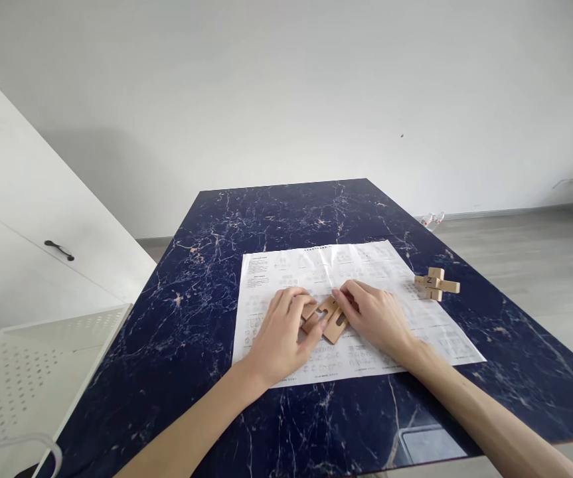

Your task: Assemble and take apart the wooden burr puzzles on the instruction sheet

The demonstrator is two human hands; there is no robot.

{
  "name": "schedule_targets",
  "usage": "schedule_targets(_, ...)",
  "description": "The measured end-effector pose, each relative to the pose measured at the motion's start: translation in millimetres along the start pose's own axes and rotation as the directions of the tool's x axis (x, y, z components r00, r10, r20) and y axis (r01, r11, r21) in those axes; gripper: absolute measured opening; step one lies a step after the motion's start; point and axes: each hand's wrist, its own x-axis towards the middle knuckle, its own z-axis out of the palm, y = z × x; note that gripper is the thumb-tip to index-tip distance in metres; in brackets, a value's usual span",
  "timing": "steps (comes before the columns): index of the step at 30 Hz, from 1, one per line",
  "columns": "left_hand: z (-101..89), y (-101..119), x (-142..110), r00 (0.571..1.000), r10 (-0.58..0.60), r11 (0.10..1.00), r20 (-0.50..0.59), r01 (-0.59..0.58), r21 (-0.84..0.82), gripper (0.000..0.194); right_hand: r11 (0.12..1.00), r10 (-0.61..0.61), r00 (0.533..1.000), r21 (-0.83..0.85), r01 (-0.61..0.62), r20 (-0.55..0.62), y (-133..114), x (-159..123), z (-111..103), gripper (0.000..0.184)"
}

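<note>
Bending over the lower middle of the printed sheet (271, 265), both hands work among flat, pale brown wooden pieces that appear only loosely brought together. As far as can be judged, this cluster is partway along: the pieces lie side by side and at angles, with gaps showing between them, so fitting them closely looks undone. How many there are, and whether any already interlock, cannot be told under the fingers. By contrast, a cross-shaped wooden block (434, 283), its bars passing through one another and dark marks on its faces, looks put together; it stands at the right edge of the printed sheet, and whether its left end rests on the paper is unclear.

The left hand (286, 328), over the left-centre of the printed sheet, has its grip curled about a notched wooden piece (309, 312), which lies between the index finger and the thumb. The right hand (373, 315), over the right-centre of the printed sheet, has its grip pinched on a slotted wooden piece (331, 332); this lies just beyond the left thumb, slanting down from under the right fingertips towards the sheet's near edge. Beneath and all around the printed sheet spreads the dark blue, white-veined surface (266, 219).
</note>
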Motion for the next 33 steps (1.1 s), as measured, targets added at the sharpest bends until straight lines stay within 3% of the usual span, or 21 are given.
schedule_targets(4,-1.4,4.4,-1.3,0.993,0.073,0.996,0.098,-0.077,0.035,0.031,0.978,-0.084,0.996,0.187,0.089,-0.034,-4.9,0.1,0.4,0.029)
schedule_targets(11,-1.7,6.9,-1.1,0.937,0.25,0.94,0.246,-0.296,0.171,0.047,0.966,-0.002,0.999,0.258,0.015,-0.051,-5.3,0.4,2.1,0.021)
schedule_targets(14,1.0,3.9,-0.4,0.926,0.267,0.924,0.268,-0.325,0.203,0.056,0.965,0.02,0.999,0.261,-0.007,-0.048,-5.7,-0.2,1.8,0.02)
schedule_targets(19,-2.2,-23.0,5.8,0.973,0.102,0.95,0.208,-0.157,0.27,0.062,0.97,0.037,0.999,0.239,-0.034,-0.007,-6.8,-1.3,0.9,0.022)
schedule_targets(23,-17.1,-58.7,14.6,0.999,-0.019,0.945,0.04,0.005,0.328,0.061,0.969,0.05,0.998,0.24,-0.054,0.023,-6.6,-1.2,0.6,0.023)
schedule_targets(27,-31.1,-82.2,19.8,0.992,-0.102,0.913,-0.08,0.125,0.389,0.057,0.967,0.041,0.999,0.249,-0.047,0.031,-8.4,-0.6,-1.4,0.022)
schedule_targets(33,-34.7,-88.5,20.6,0.964,-0.193,0.848,-0.184,0.258,0.463,0.057,0.966,0.029,0.998,0.257,-0.041,0.051,-8.9,-1.7,-3.8,0.025)
